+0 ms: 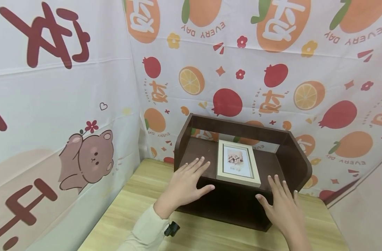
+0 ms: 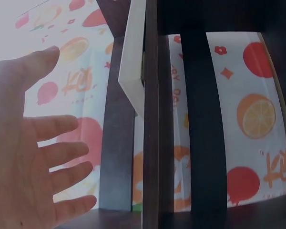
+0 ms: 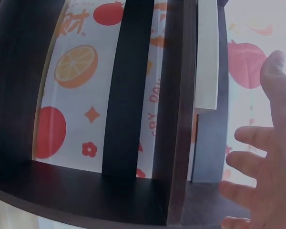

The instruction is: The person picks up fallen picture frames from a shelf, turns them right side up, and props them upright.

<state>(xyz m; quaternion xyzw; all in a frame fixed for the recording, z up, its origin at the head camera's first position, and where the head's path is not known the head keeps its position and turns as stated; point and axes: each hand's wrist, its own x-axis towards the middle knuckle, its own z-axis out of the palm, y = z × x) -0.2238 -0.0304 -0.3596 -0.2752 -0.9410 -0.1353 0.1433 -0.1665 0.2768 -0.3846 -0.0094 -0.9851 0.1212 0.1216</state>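
A picture frame (image 1: 221,164) with a pale border and a flower print lies face up on the upper board of a dark brown desktop shelf (image 1: 238,126). To its left, my left hand (image 1: 186,183) spreads its straight fingers above the board's front edge, holding nothing. My right hand (image 1: 283,205) hovers on the other side, fingers extended and thumb apart, also holding nothing. Both wrist views show the pale side of the picture frame (image 2: 133,62) above the upper board, with the left palm (image 2: 19,162) and right fingers (image 3: 243,164) away from it.
The shelf stands on a light wood-grain table (image 1: 147,184), close to a printed fruit curtain (image 1: 259,31). Another curtain (image 1: 115,80) with a bear print hangs at the left. A small black device (image 1: 172,229) sits at the left wrist. The shelf's lower compartment (image 1: 228,205) faces me.
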